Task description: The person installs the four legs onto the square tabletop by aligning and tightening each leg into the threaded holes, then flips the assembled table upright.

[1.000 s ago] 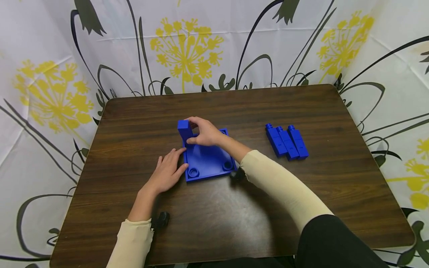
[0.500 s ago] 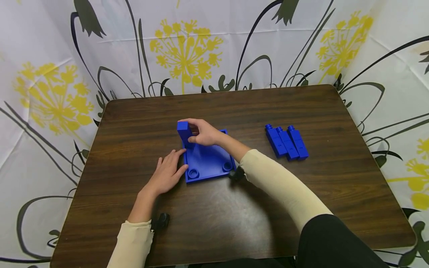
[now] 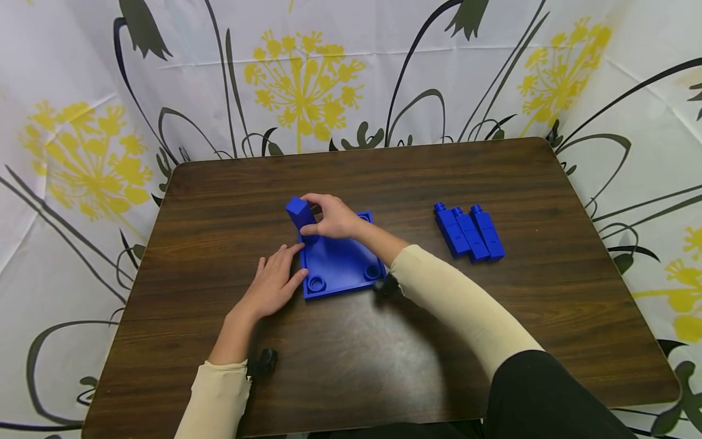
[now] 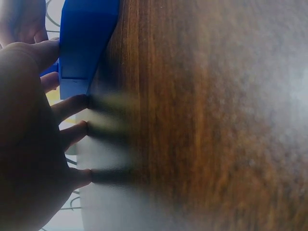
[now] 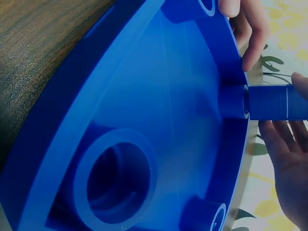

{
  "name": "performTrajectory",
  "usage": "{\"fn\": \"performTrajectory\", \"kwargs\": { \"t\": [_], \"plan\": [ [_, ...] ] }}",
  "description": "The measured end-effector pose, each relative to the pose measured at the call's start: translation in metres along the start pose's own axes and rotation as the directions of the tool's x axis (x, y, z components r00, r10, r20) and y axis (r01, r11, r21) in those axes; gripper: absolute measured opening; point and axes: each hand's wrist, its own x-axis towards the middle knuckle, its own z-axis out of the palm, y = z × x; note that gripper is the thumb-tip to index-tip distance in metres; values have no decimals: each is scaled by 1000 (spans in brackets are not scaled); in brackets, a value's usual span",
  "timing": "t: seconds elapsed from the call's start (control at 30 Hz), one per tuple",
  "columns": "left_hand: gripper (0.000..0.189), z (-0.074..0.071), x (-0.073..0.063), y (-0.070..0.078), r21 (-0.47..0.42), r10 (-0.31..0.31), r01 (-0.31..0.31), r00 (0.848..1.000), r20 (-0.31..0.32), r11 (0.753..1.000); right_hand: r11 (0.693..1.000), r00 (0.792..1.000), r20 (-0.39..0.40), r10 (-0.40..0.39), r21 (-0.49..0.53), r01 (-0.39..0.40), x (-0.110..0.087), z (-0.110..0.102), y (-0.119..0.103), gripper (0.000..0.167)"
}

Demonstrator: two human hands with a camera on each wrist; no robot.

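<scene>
My right hand [image 3: 337, 219] holds a square blue leg [image 3: 299, 213] upright at the far left corner of a blue panel [image 3: 342, 263]. The panel has a raised rim and a round socket in each corner. In the right wrist view, the leg [image 5: 272, 102] lines up with a corner socket [image 5: 233, 102]; thumb and fingers lie on opposite sides of it. Whether it is seated in the socket I cannot tell. With fingers spread, my left hand [image 3: 272, 281] lies at the panel's left side. Its thumb and index finger touch the panel's edge [image 4: 89, 43] in the left wrist view.
Three more blue legs [image 3: 470, 235] with round knobbed ends lie side by side on the brown wooden table [image 3: 548, 317], right of the panel. A flower-printed white curtain [image 3: 351, 79] hangs behind the table and at both sides.
The leg has turned slightly in my right hand, and its top has shifted a little to the left. My left hand and the panel stay in place.
</scene>
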Motion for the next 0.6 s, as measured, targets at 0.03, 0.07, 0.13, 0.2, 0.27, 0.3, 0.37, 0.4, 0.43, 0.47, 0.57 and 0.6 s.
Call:
{"fn": "performTrajectory", "kwargs": {
  "t": [0.03,0.07,0.13,0.2,0.27,0.3,0.37,0.4,0.43,0.47,0.57,0.6],
  "plan": [
    [59,0,0,0,-1,0,0,1000,1,1000,1000,1000,-9,0,-11,-1,0,1,0,58],
    [59,0,0,0,-1,0,0,1000,3,1000,1000,1000,-18,-1,-21,1,0,1,1,57],
    [59,0,0,0,0,0,0,1000,4,1000,999,999,-38,-6,-54,4,0,2,1,54],
    [59,0,0,0,0,-3,3,1000,7,1000,996,998,-60,-10,-85,5,1,3,2,51],
    [59,0,0,0,2,-6,6,1000,8,1000,993,997,-79,-17,-117,7,1,5,3,47],
    [59,0,0,0,3,-7,7,1000,10,1000,991,996,-86,-17,-131,6,0,5,3,46],
    [59,0,0,0,2,-9,9,1000,15,1000,989,995,-98,-21,-145,6,1,7,3,44],
    [59,0,0,0,2,-9,9,1000,17,1000,989,994,-103,-22,-148,7,1,7,3,43],
    [59,0,0,0,3,-9,9,1000,18,1000,989,994,-108,-23,-147,7,1,8,3,43],
    [59,0,0,0,2,-8,8,1000,18,1000,990,993,-112,-22,-141,6,1,9,4,43],
    [59,0,0,1,2,-9,9,1000,18,1000,991,993,-114,-22,-132,7,2,10,5,45],
    [59,0,0,1,1,-9,9,1000,19,1000,992,994,-109,-20,-126,6,2,10,5,46]
  ]
}}
